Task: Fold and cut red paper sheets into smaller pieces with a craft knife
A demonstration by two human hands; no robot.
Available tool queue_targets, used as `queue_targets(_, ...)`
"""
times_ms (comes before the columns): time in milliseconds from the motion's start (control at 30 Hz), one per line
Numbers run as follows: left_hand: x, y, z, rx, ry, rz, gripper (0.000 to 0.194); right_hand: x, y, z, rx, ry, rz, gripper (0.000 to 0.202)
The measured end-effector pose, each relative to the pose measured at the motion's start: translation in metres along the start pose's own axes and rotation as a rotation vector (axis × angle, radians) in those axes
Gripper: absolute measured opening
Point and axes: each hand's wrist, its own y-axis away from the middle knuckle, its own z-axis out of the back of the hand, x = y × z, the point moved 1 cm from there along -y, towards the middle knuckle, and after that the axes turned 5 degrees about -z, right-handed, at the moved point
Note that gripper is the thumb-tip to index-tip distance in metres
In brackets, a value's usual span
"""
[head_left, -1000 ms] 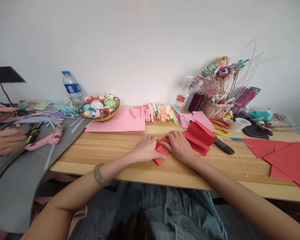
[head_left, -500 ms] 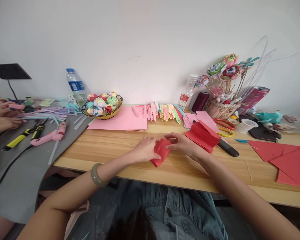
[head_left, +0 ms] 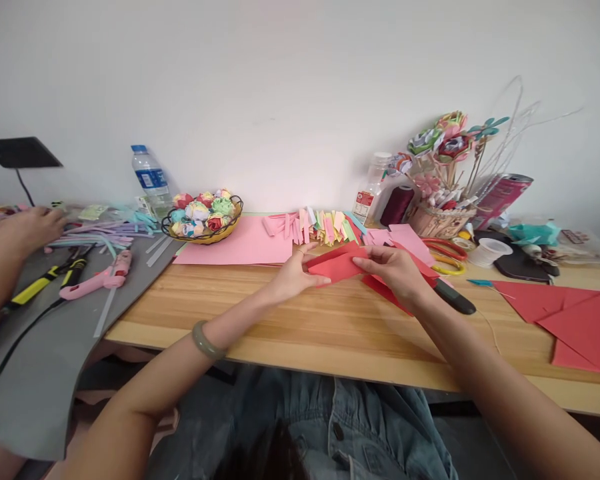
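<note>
Above the wooden table I hold a folded piece of red paper (head_left: 336, 265) between both hands. My left hand (head_left: 299, 275) pinches its left end, thumb in front and fingers behind. At the paper's right end, the thumb and fingers of my right hand (head_left: 393, 267) are closed on it. More folded red paper (head_left: 387, 293) lies on the table just under and behind my right hand, partly covered by it. A dark-handled cutter (head_left: 455, 297) is to the right of that hand.
Large red sheets (head_left: 580, 327) lie at the right. Behind are pink sheets (head_left: 230, 250), a basket of paper flowers (head_left: 225, 230), folded strips (head_left: 325, 227), scissors (head_left: 447, 257) and a flower pot (head_left: 437, 220). A co-worker's hand (head_left: 35, 230) and pink glue gun (head_left: 97, 283) are left.
Both hands have lifted the red paper up and away from me, and it now shows wider. My right hand has shifted right, over the other red paper. The co-worker's hand has moved.
</note>
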Motion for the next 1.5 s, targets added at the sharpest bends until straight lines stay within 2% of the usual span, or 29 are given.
queue_targets(67, -0.003, -0.007, -0.004, -0.027, 0.13, 0.051, 0.073, 0.0, 0.001, 0.004, -0.071, -0.016, 0.022, 0.038)
queue_targets(200, -0.008, -0.01, -0.011, -0.165, 0.283, 0.086, 0.047, -0.007, 0.0, 0.009, -0.193, -0.034, 0.036, 0.037)
queue_targets(300, -0.009, -0.008, -0.015, -0.126, 0.318, 0.126, 0.047, -0.011, -0.001, 0.009, -0.246, -0.044, 0.039, 0.036)
queue_targets(367, -0.009, -0.009, -0.015, -0.117, 0.278, 0.055, 0.057, -0.012, 0.0, 0.008, -0.245, -0.045, 0.041, 0.036)
queue_targets(467, -0.008, -0.011, -0.012, -0.177, 0.158, -0.145, 0.073, -0.011, 0.002, 0.007, -0.212, -0.049, 0.056, 0.038)
queue_targets(500, -0.007, -0.012, -0.011, -0.183, 0.129, -0.2, 0.073, -0.01, 0.003, 0.006, -0.204, -0.051, 0.067, 0.041)
queue_targets(567, -0.006, -0.013, -0.01, -0.155, 0.109, -0.263, 0.059, -0.008, 0.005, 0.005, -0.205, -0.029, 0.099, 0.05)
queue_targets(667, -0.004, -0.014, -0.009, -0.102, 0.113, -0.264, 0.035, -0.006, 0.007, 0.005, -0.224, 0.041, 0.14, 0.062)
queue_targets(767, 0.0, -0.014, -0.007, -0.143, 0.131, -0.231, 0.031, -0.006, 0.008, 0.004, -0.174, 0.066, 0.194, 0.069)
queue_targets(933, 0.001, -0.013, -0.006, -0.223, 0.241, -0.189, 0.03, -0.007, 0.007, 0.003, -0.104, 0.091, 0.37, 0.076)
queue_targets(1000, 0.001, -0.013, -0.007, -0.219, 0.317, -0.163, 0.031, -0.009, 0.007, 0.003, -0.122, 0.093, 0.412, 0.072)
queue_targets(1100, -0.002, -0.012, -0.009, -0.179, 0.397, -0.147, 0.036, -0.013, 0.006, 0.004, -0.129, 0.133, 0.392, 0.038)
queue_targets(1167, -0.004, -0.012, -0.011, -0.131, 0.376, -0.166, 0.037, -0.015, 0.005, 0.005, -0.13, 0.144, 0.349, 0.025)
queue_targets(1267, -0.004, -0.012, -0.012, -0.116, 0.271, -0.205, 0.032, -0.015, 0.007, 0.003, -0.173, 0.143, 0.308, 0.025)
queue_targets(1367, -0.001, -0.012, -0.013, -0.201, 0.196, -0.196, 0.027, -0.013, 0.009, 0.0, -0.227, 0.148, 0.279, 0.026)
queue_targets(1500, 0.001, -0.011, -0.015, -0.233, 0.309, -0.164, 0.031, -0.009, 0.012, -0.006, -0.231, 0.155, 0.257, 0.027)
